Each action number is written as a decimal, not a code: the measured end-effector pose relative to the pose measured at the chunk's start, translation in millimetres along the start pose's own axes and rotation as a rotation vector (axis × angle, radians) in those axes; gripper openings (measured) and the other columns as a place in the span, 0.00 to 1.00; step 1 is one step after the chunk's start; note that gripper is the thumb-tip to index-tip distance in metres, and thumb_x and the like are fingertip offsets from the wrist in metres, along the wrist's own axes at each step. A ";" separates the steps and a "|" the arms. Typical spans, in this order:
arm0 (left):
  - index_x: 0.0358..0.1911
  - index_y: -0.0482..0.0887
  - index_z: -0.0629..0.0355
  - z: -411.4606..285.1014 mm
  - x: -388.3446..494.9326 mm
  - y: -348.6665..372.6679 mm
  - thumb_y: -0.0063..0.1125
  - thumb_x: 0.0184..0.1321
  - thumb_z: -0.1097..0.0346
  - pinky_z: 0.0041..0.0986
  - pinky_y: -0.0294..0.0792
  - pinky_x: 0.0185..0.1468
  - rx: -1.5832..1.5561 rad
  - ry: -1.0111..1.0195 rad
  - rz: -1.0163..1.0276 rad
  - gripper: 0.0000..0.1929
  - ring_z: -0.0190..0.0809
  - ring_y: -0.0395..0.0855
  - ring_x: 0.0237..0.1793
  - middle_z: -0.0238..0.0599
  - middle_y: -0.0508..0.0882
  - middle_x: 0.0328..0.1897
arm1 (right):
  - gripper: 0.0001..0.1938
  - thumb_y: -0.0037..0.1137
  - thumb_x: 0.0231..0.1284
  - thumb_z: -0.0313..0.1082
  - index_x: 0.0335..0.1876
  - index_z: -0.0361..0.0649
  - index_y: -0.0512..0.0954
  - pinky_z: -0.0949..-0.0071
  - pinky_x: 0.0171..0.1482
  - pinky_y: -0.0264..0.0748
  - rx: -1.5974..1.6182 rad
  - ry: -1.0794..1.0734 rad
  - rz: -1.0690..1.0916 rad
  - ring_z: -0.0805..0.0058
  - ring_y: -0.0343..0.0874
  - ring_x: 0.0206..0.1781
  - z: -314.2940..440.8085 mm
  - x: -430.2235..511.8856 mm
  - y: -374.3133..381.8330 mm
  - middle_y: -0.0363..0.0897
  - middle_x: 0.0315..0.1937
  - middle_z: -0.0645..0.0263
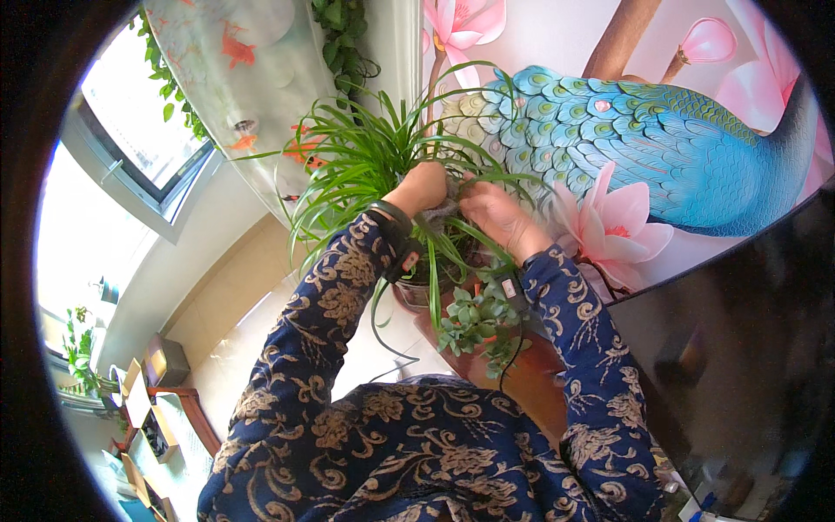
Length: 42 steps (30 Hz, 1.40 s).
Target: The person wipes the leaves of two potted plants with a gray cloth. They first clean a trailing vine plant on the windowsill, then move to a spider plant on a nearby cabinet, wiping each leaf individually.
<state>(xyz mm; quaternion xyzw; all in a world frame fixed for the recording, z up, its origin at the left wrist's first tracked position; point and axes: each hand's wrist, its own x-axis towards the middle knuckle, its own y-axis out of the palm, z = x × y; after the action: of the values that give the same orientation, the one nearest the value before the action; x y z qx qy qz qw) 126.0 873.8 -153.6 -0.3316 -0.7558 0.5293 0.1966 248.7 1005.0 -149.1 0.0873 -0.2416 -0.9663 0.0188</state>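
Observation:
A potted spider plant (365,156) with long, arching green leaves stands before me in a pot (413,295). My left hand (424,185) is closed on a grey cloth (441,213) among the leaves. Just right of it, my right hand (497,214) has its fingers partly curled at the cloth's edge and the leaves; whether it grips either cannot be told. A smaller plant with round green leaves (471,321) sits below my right hand, on a reddish-brown wooden surface (456,352). Leaves and hands hide part of the cloth.
A dark, glossy panel (737,326) is close on the right, below a wall picture of a peacock (626,143). An open window (150,156) is at the left. A table with open boxes (171,417) stands at the lower left. Thin cables (378,326) hang by my wrists.

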 end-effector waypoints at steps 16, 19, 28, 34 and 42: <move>0.34 0.85 0.62 -52.0 -27.6 -19.2 0.57 0.44 0.63 0.42 0.73 0.45 -0.368 0.102 -0.286 0.14 0.59 0.81 0.37 0.55 0.83 0.32 | 0.25 0.46 0.51 0.17 0.59 0.36 0.67 0.74 0.60 0.63 0.164 -0.247 -0.024 0.72 0.69 0.57 7.7 -38.0 23.2 0.72 0.53 0.65; 0.33 0.84 0.63 -70.7 -33.7 -26.8 0.56 0.45 0.65 0.43 0.73 0.44 -0.401 0.166 -0.341 0.12 0.60 0.81 0.36 0.55 0.83 0.30 | 0.26 0.46 0.51 0.18 0.60 0.36 0.65 0.75 0.60 0.63 0.150 -0.304 -0.023 0.73 0.68 0.59 20.7 -54.5 28.3 0.71 0.55 0.65; 0.28 0.81 0.65 -117.6 -49.2 -53.3 0.52 0.50 0.67 0.45 0.72 0.43 -0.315 0.354 -0.380 0.08 0.60 0.80 0.36 0.55 0.82 0.31 | 0.28 0.48 0.48 0.17 0.61 0.35 0.64 0.76 0.63 0.61 0.103 -0.388 -0.121 0.72 0.66 0.62 45.6 -97.6 39.8 0.69 0.57 0.64; 0.26 0.79 0.66 -140.5 -55.6 -57.6 0.53 0.51 0.67 0.45 0.72 0.42 -0.292 0.438 -0.436 0.08 0.59 0.80 0.36 0.55 0.81 0.32 | 0.33 0.47 0.48 0.17 0.66 0.33 0.59 0.73 0.65 0.59 0.075 -0.470 -0.137 0.70 0.63 0.65 52.1 -113.1 36.9 0.65 0.61 0.62; 0.37 0.79 0.64 -177.3 -82.0 -58.9 0.52 0.46 0.74 0.44 0.73 0.46 -0.335 0.550 -0.443 0.12 0.57 0.79 0.41 0.52 0.80 0.38 | 0.40 0.49 0.47 0.19 0.71 0.34 0.51 0.69 0.70 0.53 0.009 -0.593 -0.191 0.66 0.58 0.70 61.7 -161.4 50.5 0.59 0.67 0.57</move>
<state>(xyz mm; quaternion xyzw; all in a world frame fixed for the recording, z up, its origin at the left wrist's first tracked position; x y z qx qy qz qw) 281.3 921.4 -30.1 -0.3175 -0.8040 0.2349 0.4445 396.3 1001.7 -46.0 -0.1759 -0.2314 -0.9460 -0.1436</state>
